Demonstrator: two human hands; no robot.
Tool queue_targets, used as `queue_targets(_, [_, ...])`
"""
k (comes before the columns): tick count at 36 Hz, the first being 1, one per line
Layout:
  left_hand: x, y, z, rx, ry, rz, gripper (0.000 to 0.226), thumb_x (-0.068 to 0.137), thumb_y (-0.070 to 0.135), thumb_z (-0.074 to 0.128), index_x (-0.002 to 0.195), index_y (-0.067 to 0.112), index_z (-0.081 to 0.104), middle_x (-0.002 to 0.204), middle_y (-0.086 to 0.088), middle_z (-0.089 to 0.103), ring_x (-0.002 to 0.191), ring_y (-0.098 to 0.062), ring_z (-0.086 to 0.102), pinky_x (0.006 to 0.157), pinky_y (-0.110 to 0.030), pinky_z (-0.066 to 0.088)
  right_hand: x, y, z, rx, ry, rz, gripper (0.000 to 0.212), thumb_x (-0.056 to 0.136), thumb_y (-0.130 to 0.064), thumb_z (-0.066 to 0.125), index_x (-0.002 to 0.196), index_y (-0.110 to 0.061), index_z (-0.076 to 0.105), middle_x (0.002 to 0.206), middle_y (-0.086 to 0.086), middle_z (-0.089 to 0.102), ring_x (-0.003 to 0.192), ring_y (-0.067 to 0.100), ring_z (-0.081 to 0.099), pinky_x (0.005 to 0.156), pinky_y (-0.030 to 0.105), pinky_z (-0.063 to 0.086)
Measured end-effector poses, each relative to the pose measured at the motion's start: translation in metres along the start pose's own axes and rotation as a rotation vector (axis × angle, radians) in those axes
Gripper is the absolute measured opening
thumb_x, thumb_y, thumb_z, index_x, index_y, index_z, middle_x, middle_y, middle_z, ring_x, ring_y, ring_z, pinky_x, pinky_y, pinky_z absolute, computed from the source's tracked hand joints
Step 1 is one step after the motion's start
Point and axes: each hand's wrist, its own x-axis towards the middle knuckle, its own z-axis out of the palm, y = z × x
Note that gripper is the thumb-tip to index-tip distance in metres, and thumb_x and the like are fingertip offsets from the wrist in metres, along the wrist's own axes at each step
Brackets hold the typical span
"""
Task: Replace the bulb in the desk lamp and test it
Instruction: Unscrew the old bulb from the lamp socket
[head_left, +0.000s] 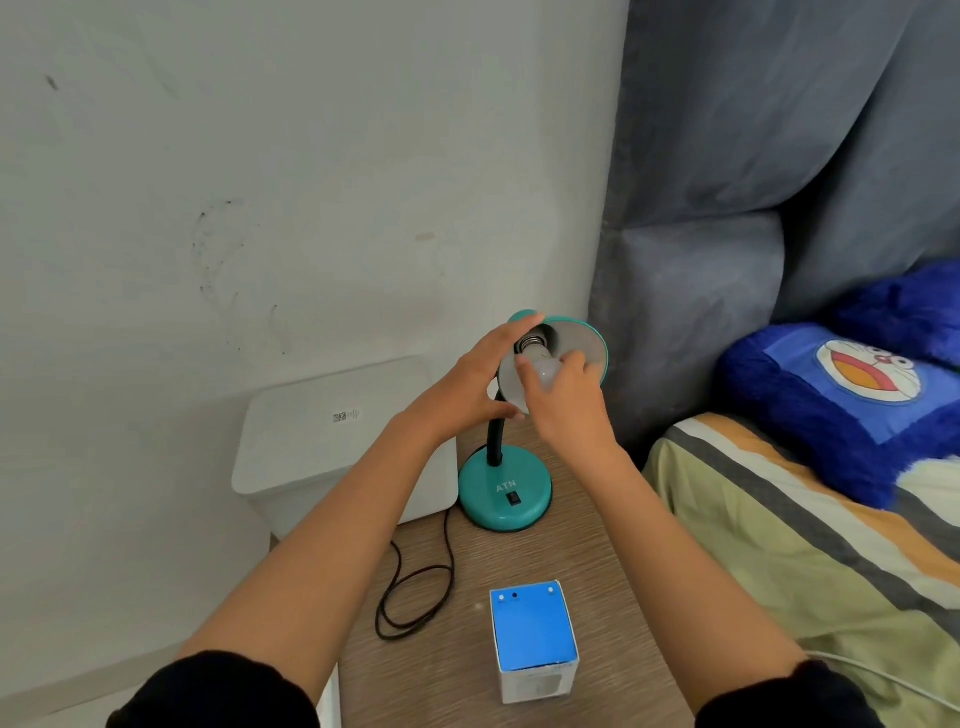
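I am gripping the white bulb (546, 375) in my right hand (569, 410) at the socket, its threads half exposed, while my left hand (470, 382) is cupping the teal lamp shade (582, 345). I judge the swap midway; I cannot tell old bulb from new, with the blue-topped box (534, 640) sitting closed and the base switch (514, 499) awaiting the test.

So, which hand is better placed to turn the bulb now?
The right hand: its fingers already wrap the bulb at the socket. The left hand steadies the lamp shade.
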Motion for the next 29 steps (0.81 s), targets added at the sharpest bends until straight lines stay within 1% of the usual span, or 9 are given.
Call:
queue_targets(2, [0.0,0.0,0.0,-0.006,0.004,0.0,0.1,0.071,0.002,0.076,0.145,0.036,0.019,0.147,0.009,0.029,0.126,0.004,0.03,0.109,-0.023,0.032,0.002,-0.001,-0.001,0.034,-0.016,0.015,0.05,0.091,-0.042,0.051,0.115,0.001,0.044,0.116,0.023,0.053,0.104,0.036,0.053,0.087,0.047,0.048])
queue_targets(4, [0.0,-0.001,-0.001,-0.012,0.002,-0.001,0.101,0.071,0.001,0.076,0.146,0.036,0.019,0.146,0.009,0.03,0.126,0.004,0.031,0.107,-0.021,0.032,0.003,0.0,-0.002,0.015,0.012,-0.009,0.052,0.088,-0.041,0.056,0.116,0.001,0.046,0.116,0.022,0.054,0.107,0.036,0.052,0.089,0.049,0.047])
queue_targets(7, [0.0,-0.002,-0.001,-0.013,-0.002,0.005,0.1,0.072,0.002,0.076,0.145,0.039,0.018,0.144,0.013,0.03,0.127,0.004,0.03,0.108,-0.023,0.032,-0.001,0.003,-0.001,-0.04,0.05,-0.051,0.057,0.082,-0.037,0.066,0.122,-0.002,0.045,0.123,0.018,0.05,0.116,0.034,0.045,0.095,0.043,0.044])
queue_targets(11, [0.0,-0.003,-0.001,-0.013,0.005,0.006,0.099,0.073,0.004,0.076,0.145,0.04,0.018,0.142,0.016,0.03,0.127,0.005,0.029,0.11,-0.026,0.031,-0.004,0.005,-0.001,-0.175,0.115,-0.113,0.061,0.077,-0.032,0.069,0.126,-0.006,0.043,0.127,0.014,0.045,0.116,0.033,0.042,0.09,0.039,0.043])
queue_targets(15, [0.0,-0.003,-0.002,-0.009,0.0,0.003,0.102,0.07,0.003,0.077,0.144,0.04,0.018,0.146,0.013,0.029,0.126,0.004,0.03,0.11,-0.027,0.034,-0.003,0.005,-0.004,-0.095,0.138,-0.1,0.057,0.077,-0.033,0.067,0.123,-0.008,0.045,0.125,0.012,0.047,0.113,0.031,0.048,0.089,0.039,0.045])
queue_targets(19, [0.001,0.0,-0.003,0.002,-0.003,0.0,0.102,0.071,0.004,0.077,0.145,0.041,0.016,0.146,0.011,0.029,0.128,0.0,0.031,0.111,-0.029,0.033,-0.004,0.007,-0.009,-0.024,0.128,-0.089,0.056,0.075,-0.033,0.068,0.122,-0.012,0.047,0.124,0.008,0.047,0.114,0.024,0.045,0.083,0.028,0.037])
queue_targets(23, [-0.006,0.013,-0.003,0.043,0.005,0.007,0.103,0.074,0.006,0.075,0.143,0.045,0.009,0.148,0.01,0.026,0.132,-0.001,0.027,0.113,-0.028,0.028,-0.014,0.004,-0.021,0.041,0.121,-0.11,0.055,0.075,-0.032,0.07,0.122,-0.014,0.048,0.121,0.007,0.047,0.1,0.014,0.041,0.079,0.025,0.034])
queue_targets(26, [-0.006,0.011,0.0,0.1,0.006,-0.002,0.101,0.077,0.006,0.073,0.146,0.038,0.006,0.151,0.007,0.022,0.133,0.002,0.022,0.11,-0.019,0.021,-0.016,0.006,-0.023,0.072,0.115,-0.108,0.052,0.076,-0.031,0.07,0.12,-0.013,0.049,0.12,0.007,0.047,0.095,0.01,0.038,0.078,0.023,0.033])
queue_targets(29, [-0.004,0.01,-0.001,0.156,0.027,-0.022,0.094,0.082,0.009,0.068,0.149,0.026,0.005,0.155,0.003,0.016,0.141,-0.006,0.015,0.113,-0.019,0.015,-0.016,0.007,-0.026,0.093,0.122,-0.112,0.051,0.076,-0.03,0.071,0.119,-0.013,0.05,0.119,0.007,0.048,0.094,0.01,0.038,0.077,0.022,0.032])
